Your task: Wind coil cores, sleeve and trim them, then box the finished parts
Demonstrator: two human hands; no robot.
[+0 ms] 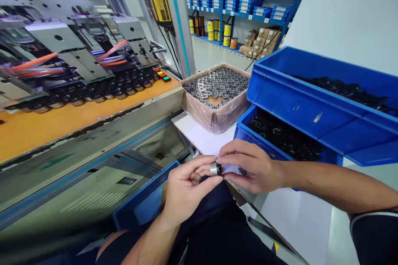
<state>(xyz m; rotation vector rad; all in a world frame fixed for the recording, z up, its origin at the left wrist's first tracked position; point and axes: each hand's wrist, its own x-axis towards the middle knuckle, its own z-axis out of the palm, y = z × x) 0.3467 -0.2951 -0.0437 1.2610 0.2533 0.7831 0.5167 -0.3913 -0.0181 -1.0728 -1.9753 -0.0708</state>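
A small silver ring-shaped part with a black end (215, 169) sits between my two hands, above my lap. My left hand (189, 186) has its thumb and fingers closed round the silver side. Around the black end, the fingertips of my right hand (251, 167) are pressed close. A second small black piece (242, 170) shows within my right hand, near the palm. Just beyond the hands, a lined carton (214, 118) holds many black and silver parts.
To the right, an upper blue bin (311, 107) overlaps a lower blue bin (242, 132); both hold black parts. The machine's orange worktop (93, 120) with a row of coils lies left. Below it is another blue bin (139, 211). Shelves (239, 14) stand behind.
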